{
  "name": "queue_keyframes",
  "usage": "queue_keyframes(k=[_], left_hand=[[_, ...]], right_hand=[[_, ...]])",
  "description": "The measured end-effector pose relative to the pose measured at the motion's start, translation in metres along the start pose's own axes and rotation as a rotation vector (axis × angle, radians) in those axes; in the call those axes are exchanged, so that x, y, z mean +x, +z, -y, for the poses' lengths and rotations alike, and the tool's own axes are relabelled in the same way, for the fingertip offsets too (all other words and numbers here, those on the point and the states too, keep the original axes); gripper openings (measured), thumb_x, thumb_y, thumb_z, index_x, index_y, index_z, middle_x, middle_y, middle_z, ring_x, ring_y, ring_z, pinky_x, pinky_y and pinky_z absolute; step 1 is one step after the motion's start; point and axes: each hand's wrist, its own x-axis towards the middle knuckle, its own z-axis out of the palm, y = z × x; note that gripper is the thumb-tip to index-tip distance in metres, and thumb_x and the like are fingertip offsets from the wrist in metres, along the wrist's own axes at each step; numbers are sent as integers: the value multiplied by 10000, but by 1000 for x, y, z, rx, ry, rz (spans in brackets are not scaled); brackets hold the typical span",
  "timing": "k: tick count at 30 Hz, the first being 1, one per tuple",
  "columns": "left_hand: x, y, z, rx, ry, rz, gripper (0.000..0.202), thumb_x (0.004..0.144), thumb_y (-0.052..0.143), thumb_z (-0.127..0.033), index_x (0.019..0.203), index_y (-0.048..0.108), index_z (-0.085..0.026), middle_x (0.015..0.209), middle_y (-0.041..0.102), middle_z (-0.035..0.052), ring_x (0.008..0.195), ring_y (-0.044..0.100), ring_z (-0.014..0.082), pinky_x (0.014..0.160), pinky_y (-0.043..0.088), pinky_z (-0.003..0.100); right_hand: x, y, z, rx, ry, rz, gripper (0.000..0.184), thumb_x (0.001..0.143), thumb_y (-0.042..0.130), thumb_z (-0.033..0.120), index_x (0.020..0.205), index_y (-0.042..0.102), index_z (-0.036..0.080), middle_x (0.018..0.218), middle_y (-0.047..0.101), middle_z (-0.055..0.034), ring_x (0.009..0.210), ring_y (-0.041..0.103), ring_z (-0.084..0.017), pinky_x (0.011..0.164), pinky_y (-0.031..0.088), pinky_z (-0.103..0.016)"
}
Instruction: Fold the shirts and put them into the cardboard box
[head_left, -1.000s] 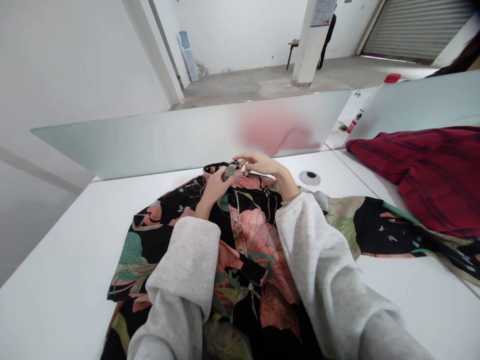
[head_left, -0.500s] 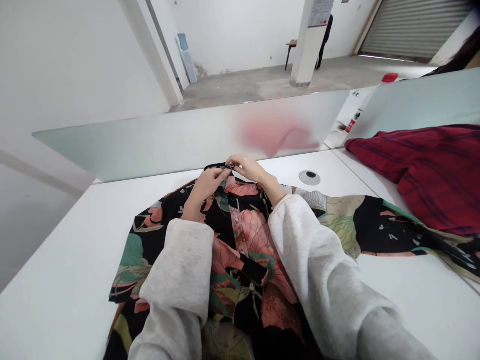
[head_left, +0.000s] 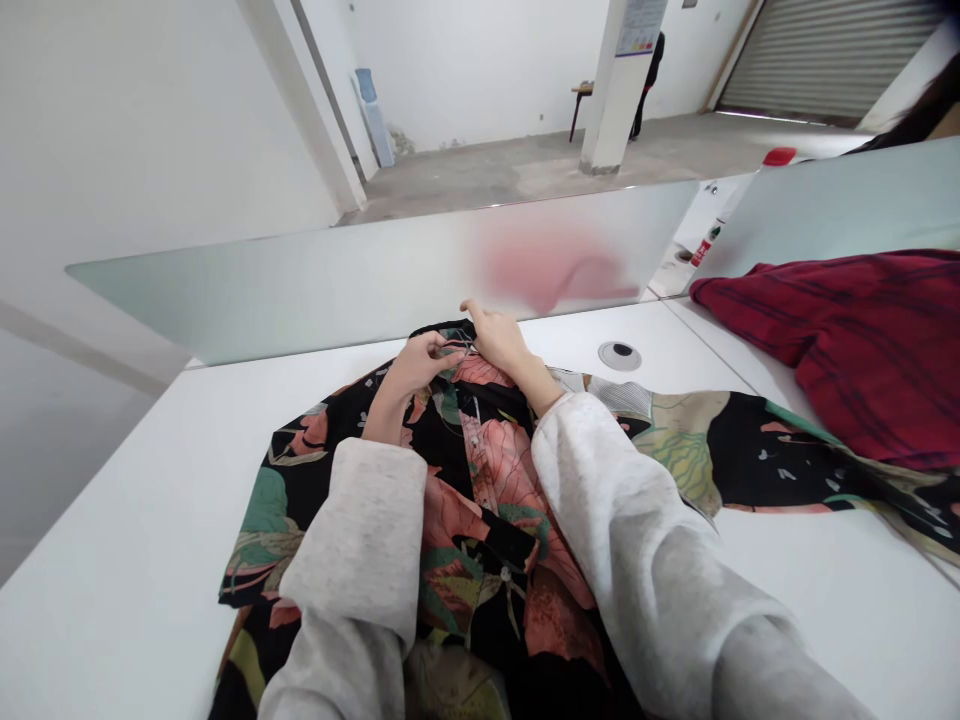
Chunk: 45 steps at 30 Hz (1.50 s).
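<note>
Together, left hand (head_left: pixel 414 372), right hand (head_left: pixel 501 340) on floral shirt (head_left: pixel 501 455)

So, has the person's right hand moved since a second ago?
Yes, the right hand has shifted left, farther from the round cable grommet set in the desk.

L hand (head_left: pixel 420 368) curled, R hand (head_left: pixel 499 340) flatter, just beside it, both angled inward.
</note>
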Motion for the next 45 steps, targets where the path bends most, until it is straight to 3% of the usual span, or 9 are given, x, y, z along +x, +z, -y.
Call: queue_keyframes(k=[3,6,12,18,23,28,34,40,45], left_hand=[[2,3,4,-6,6,-3,447,575,732,-545,717,515,-180,699,620,3,643,562,145,641,456,290],[2,6,1,28,25,11,418,610,710,-522,775,575,-162,749,637,20,671,565,153,638,451,285],[-3,14,-16,217,91,60,341,696,656,-430,885,680,-147,825,679,33,723,582,174,704,457,292],[-4,19,-20,312,123,100,289,763,598,-352,970,717,-189,894,714,36,824,613,205,806,461,317],[-4,16,-16,348,140,150,347,773,572,-281,1080,692,-171,978,713,54,845,627,216,843,459,339],[-3,19,-12,400,152,92,324,797,566,-259,1091,684,-192,1019,697,52,904,625,217,888,449,341],[-4,17,-13,350,233,30,389,855,456,-201,1218,593,-184,1221,620,81,1128,557,203,1019,376,351],[-13,-25,-1,417,86,-299,369,870,358,-205,1113,632,-158,1156,659,89,1085,585,195,980,419,339],[-14,-28,15,586,37,-91,345,871,377,-225,1046,675,-233,1127,685,47,1055,612,223,942,441,350]], right_hand=[[4,-2,-14,117,111,142,632,747,466,41,1365,362,123,1063,646,-152,963,591,-268,843,431,-370],[10,-8,-24,266,226,104,392,832,439,108,1217,507,127,1043,641,-136,913,610,-223,861,453,-365],[11,-6,-9,670,468,172,412,922,400,495,1094,515,139,835,598,-83,564,554,-144,516,482,-288],[11,9,-12,1068,576,205,363,841,537,181,1195,459,185,795,585,-16,617,542,-116,561,474,-239],[14,19,-16,1134,569,203,263,889,471,273,1134,498,181,872,608,-64,745,587,-162,596,492,-274],[9,8,-21,997,521,165,269,901,441,364,1079,555,197,1062,601,-78,863,568,-146,694,478,-257],[8,-25,-37,591,-188,275,425,728,384,26,1029,639,182,1251,548,-61,1182,467,-179,996,370,-360],[6,-21,-53,54,114,-32,451,768,348,1,1103,613,146,1198,563,-143,1112,517,-257,953,393,-419],[9,-10,-55,55,-110,161,524,743,390,-32,1179,596,173,1301,534,-91,1186,486,-213,998,365,-345]])
